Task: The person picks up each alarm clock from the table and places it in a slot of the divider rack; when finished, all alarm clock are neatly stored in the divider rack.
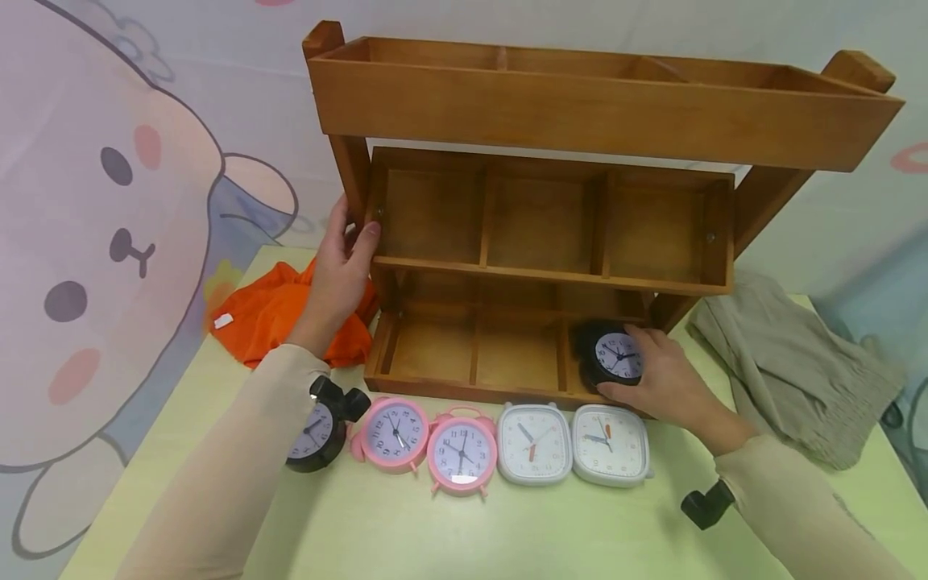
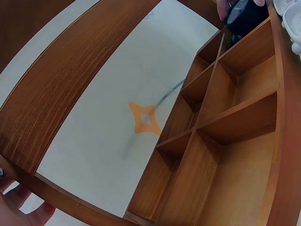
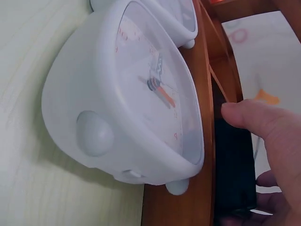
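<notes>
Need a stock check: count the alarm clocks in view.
6. Black clock held by the right hand in the rack's bottom right compartment; on the table's row: black, pink, pink, white, white.

A staged indoor tabletop, perhaps a home-like recording set, is being shown: a cartoon bunny backdrop is being hung behind a pale green table, where a wooden shelf rack is being kept.

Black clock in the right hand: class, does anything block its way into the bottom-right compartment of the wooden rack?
Nothing visible does. The right hand grips the black clock already within the bottom-right compartment of the wooden rack, which shows nothing else inside.
</notes>
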